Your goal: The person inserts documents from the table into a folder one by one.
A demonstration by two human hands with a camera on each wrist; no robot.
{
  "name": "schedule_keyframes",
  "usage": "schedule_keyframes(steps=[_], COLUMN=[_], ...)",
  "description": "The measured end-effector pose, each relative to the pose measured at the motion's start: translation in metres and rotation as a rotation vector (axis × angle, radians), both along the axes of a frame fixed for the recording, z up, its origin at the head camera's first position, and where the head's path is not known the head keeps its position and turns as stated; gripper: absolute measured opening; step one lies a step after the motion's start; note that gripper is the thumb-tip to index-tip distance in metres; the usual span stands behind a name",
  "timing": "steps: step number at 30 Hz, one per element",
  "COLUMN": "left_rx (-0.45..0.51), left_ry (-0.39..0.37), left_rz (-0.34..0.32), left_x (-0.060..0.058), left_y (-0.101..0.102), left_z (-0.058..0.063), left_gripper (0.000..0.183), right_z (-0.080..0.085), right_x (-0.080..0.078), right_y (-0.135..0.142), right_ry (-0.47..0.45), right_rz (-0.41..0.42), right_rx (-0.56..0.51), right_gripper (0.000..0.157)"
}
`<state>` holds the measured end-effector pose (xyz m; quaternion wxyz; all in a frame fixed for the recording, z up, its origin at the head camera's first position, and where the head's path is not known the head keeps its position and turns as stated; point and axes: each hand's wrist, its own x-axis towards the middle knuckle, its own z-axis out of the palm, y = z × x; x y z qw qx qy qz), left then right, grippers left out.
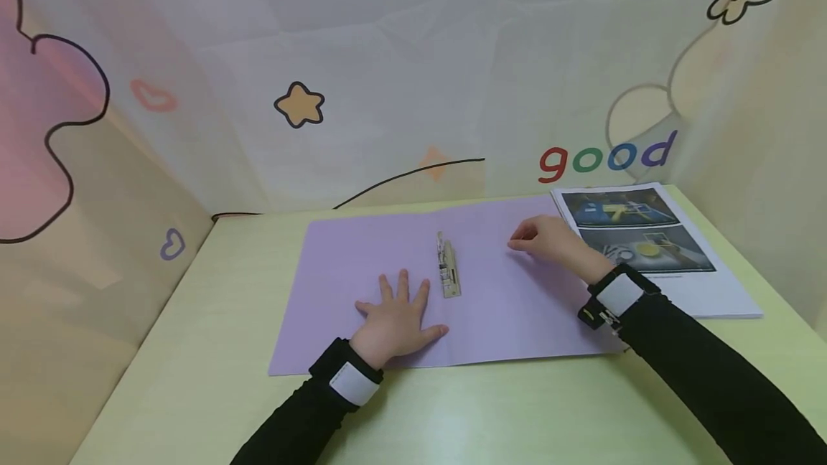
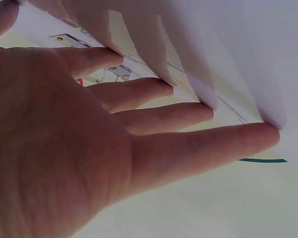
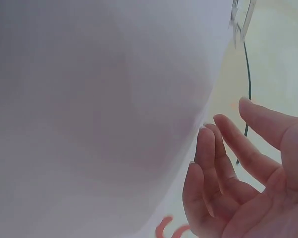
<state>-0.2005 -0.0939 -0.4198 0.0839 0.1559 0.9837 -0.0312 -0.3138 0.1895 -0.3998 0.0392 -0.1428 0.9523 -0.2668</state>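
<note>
A purple folder lies spread out on the table, with a metal lever clip standing near its middle fold. My left hand rests on the left cover, fingers spread and straight. In the left wrist view the fingertips of that hand meet the folder's surface, and part of the metal clip shows behind them. Over the right cover, my right hand is held with loosely bent fingers. The right wrist view shows a gap between thumb and fingers of this hand, holding nothing, its fingertips close over the folder.
A stack of printed sheets with photos lies to the right, its left part beside and behind my right hand. The pale green table is bordered by a patterned cloth backdrop at the back and sides.
</note>
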Motion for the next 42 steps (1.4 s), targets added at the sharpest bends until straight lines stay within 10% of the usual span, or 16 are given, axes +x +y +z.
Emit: schedule_keyframes(steps=[26,42], left_rx=[0.009,-0.002], left_ry=[0.003,-0.002], left_rz=[-0.008,-0.008], left_x=[0.001,-0.001], left_y=[-0.001,0.000], left_z=[0.000,0.000], left_gripper=[0.084,0.085], right_z=[-0.001,-0.014], right_x=[0.015,0.025], right_y=[0.113,0.204], right_ry=[0.039,-0.012], right_rz=[-0.165,-0.413], right_rx=[0.098,0.157], right_gripper=[0.041,0.064])
